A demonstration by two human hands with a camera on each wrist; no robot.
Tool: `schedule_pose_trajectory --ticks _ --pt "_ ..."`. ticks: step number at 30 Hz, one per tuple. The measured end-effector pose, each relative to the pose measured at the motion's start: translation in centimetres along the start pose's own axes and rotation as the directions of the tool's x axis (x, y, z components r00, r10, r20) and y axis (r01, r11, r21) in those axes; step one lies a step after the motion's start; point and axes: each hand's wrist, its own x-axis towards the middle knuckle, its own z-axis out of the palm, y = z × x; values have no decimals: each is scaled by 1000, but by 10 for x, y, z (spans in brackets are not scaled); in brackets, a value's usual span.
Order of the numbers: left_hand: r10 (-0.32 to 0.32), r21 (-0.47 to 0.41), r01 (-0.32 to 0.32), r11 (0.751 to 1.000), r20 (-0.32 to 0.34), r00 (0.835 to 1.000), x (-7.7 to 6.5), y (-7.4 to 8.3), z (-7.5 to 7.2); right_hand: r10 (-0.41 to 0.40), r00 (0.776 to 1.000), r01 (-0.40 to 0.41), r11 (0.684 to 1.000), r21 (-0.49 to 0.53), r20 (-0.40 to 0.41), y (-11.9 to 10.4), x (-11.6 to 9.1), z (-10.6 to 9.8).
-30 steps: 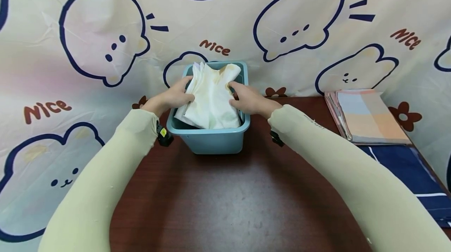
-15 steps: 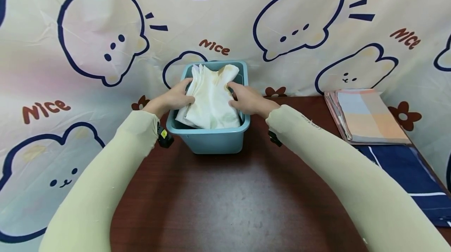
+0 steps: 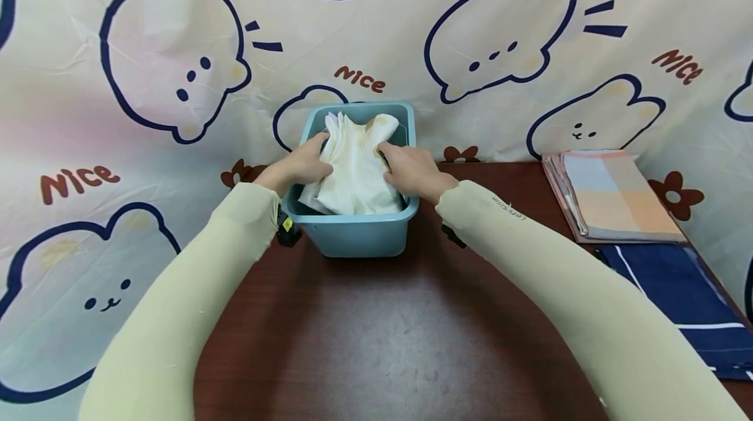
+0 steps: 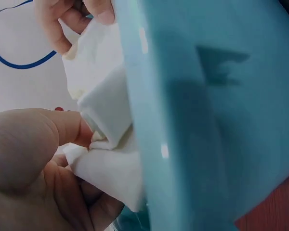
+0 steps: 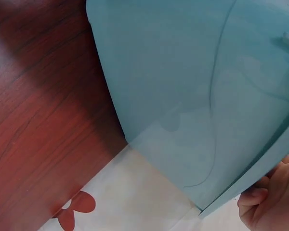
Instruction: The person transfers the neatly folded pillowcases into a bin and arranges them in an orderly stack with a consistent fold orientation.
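Note:
A white folded cloth (image 3: 355, 169) with faint yellowish patches stands bunched in a blue plastic bin (image 3: 359, 236), its top around the level of the rim. My left hand (image 3: 302, 163) grips the cloth's left edge, thumb on the near face; in the left wrist view, thumb and fingers pinch the white fabric (image 4: 106, 79) beside the bin's wall. On the opposite edge my right hand (image 3: 412, 169) grips the cloth, its fingers partly hidden behind it. The right wrist view shows mostly the bin's outer side (image 5: 168, 96), with part of the right hand (image 5: 272, 197) at the rim.
The bin stands at the back of a dark reddish-brown table (image 3: 382, 342), near a printed curtain (image 3: 365, 29). On the right lie a folded checked cloth (image 3: 623, 195) in pastel colours and a dark blue cloth (image 3: 676, 303) with white stripes.
Both hands have drawn slightly closer together, the left one moving right. The white cloth sits a little lower in the bin and looks narrower. The bin has hardly moved.

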Motion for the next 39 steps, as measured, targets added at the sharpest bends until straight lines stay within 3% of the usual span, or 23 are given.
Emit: schedule_pose_trajectory --ticks 7,13,17,24,33,39 --pt "-34 48 33 998 16 999 3 3 3 3 1000 -3 999 -33 -16 0 1 5" --pt "-4 74 1 997 27 1000 4 0 5 3 1000 -4 999 -49 -19 -2 1 4" --pt "-1 64 -1 998 29 1000 3 0 7 5 999 -8 997 -72 -40 -4 1 7" --pt "2 27 -5 1000 86 996 2 3 9 -24 995 7 984 -177 -93 -5 -1 17" --pt "81 62 -86 994 78 994 6 3 12 -24 982 15 999 -51 -185 -2 -1 22" --pt "96 62 -99 993 46 994 6 9 14 -22 981 20 1000 -10 -194 -1 -2 22"
